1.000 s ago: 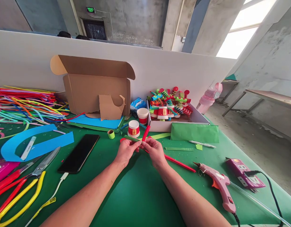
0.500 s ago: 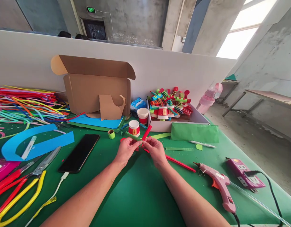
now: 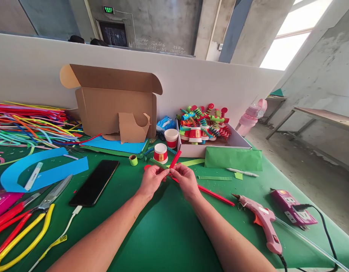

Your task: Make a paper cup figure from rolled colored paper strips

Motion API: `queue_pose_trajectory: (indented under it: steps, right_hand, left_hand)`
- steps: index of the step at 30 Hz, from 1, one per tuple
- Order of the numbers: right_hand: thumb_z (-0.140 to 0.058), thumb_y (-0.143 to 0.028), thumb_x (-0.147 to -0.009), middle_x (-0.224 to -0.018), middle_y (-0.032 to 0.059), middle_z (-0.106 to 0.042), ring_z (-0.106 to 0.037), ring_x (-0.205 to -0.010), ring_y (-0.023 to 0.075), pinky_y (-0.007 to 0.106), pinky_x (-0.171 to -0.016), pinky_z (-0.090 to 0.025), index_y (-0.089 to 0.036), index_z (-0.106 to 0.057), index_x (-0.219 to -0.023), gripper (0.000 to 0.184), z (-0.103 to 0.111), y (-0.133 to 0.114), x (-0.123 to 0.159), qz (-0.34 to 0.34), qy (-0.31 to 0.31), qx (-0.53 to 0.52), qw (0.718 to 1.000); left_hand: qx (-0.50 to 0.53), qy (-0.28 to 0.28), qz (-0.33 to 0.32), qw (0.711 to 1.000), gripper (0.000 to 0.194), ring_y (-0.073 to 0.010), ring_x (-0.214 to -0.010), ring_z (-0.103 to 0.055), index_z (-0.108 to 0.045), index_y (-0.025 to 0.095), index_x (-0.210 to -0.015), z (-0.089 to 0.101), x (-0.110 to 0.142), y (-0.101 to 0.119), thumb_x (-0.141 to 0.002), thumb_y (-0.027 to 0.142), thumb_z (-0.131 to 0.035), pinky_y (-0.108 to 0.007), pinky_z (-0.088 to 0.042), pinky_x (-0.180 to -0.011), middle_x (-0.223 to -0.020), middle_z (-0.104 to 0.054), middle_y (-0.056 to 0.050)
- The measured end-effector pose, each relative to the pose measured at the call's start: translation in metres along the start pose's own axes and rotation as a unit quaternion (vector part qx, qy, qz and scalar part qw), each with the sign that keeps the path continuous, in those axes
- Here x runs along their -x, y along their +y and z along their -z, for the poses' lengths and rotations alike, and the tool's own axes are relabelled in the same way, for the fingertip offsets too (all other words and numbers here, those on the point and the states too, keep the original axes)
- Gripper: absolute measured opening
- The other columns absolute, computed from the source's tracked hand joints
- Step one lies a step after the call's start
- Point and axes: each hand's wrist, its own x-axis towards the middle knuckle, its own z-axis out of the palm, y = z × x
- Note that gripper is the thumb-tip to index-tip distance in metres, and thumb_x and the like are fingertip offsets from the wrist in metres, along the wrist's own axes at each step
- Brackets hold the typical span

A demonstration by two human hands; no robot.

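**Paper Strips Pinched Over a Green Table**

In the head view, a green strip (image 3: 157,163) and a red strip (image 3: 176,159) are held near the middle of the table (image 3: 163,226), just on the near side of a red-and-white paper cup (image 3: 160,153). The green strip is gripped between the closed thumb and forefinger of the left hand (image 3: 151,181); the red strip is pinched by those of the right hand (image 3: 187,181), with the fingertips of both hands nearly touching. To the right lies a glue gun (image 3: 262,219), to the left a phone (image 3: 95,183), and at the far side a box of coiled paper figures (image 3: 191,151).

Both strips appear to be paper: very light, soft across the flat, easily creased or torn, though hardly slippery. They are judged best taken flat between finger pads, close to where they meet, with little pressure.

The meeting point is covered by the fingertips, so whether the strips are joined cannot be told. Whether the long red length (image 3: 216,195) beyond the right hand belongs to the raised red strip is likewise hidden. A red disc (image 3: 146,166) is partly covered by the left hand.
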Motion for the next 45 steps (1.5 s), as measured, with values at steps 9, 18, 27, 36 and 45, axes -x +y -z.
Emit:
queue_pose_trajectory:
  steps: [9,18,27,36,45]
  right_hand:
    - [-0.085,-0.040,-0.059,-0.068,-0.0025,-0.065,-0.057,-0.061,0.0110,0.027,-0.067,-0.048,-0.019,-0.068,-0.069,0.028,0.000,0.003,0.001,-0.038,-0.014,-0.033,0.999]
    - [-0.089,-0.043,-0.054,-0.069,0.0001,-0.070,-0.062,-0.064,0.0140,0.031,-0.073,-0.052,-0.020,-0.075,-0.070,0.031,0.004,0.000,0.000,-0.055,-0.002,-0.055,0.997]
    - [-0.085,-0.044,-0.056,-0.064,-0.0010,-0.068,-0.059,-0.060,0.0135,0.030,-0.066,-0.051,-0.020,-0.074,-0.066,0.028,0.004,-0.001,-0.001,0.002,0.034,0.016,0.999]
    - [-0.085,-0.044,-0.055,-0.062,-0.0010,-0.066,-0.058,-0.058,0.0131,0.029,-0.063,-0.049,-0.019,-0.072,-0.065,0.030,0.005,-0.003,-0.002,-0.006,0.054,0.020,0.998]
    - [-0.088,-0.045,-0.048,-0.059,-0.0020,-0.065,-0.057,-0.056,0.0120,0.028,-0.062,-0.048,-0.018,-0.072,-0.067,0.037,0.012,-0.007,-0.007,-0.020,0.099,-0.014,0.995]
  left_hand:
    - [0.001,-0.004,0.003,1.000,0.029,-0.0106,-0.047,-0.047,-0.068,0.016,-0.054,0.002,-0.003,0.001,-0.053,0.043,-0.080,-0.024,-0.039,-0.047,-0.048,-0.058,0.000]
    - [0.029,-0.048,0.011,0.998,0.033,-0.0125,-0.052,-0.053,-0.073,0.016,-0.062,0.001,0.001,0.004,-0.054,0.046,-0.084,-0.026,-0.046,-0.053,-0.056,-0.065,-0.002]
    - [0.069,-0.023,-0.025,0.997,0.030,-0.0107,-0.055,-0.051,-0.069,0.017,-0.065,0.001,-0.001,0.003,-0.055,0.041,-0.084,-0.025,-0.044,-0.054,-0.062,-0.062,0.001]
    - [0.087,-0.021,-0.013,0.996,0.029,-0.0101,-0.051,-0.048,-0.065,0.016,-0.061,0.004,-0.003,0.001,-0.058,0.039,-0.082,-0.026,-0.042,-0.055,-0.054,-0.058,0.002]
    - [0.148,0.011,0.010,0.989,0.034,-0.0087,-0.053,-0.052,-0.064,0.016,-0.069,0.014,-0.009,0.007,-0.058,0.042,-0.084,-0.024,-0.044,-0.055,-0.063,-0.061,0.002]
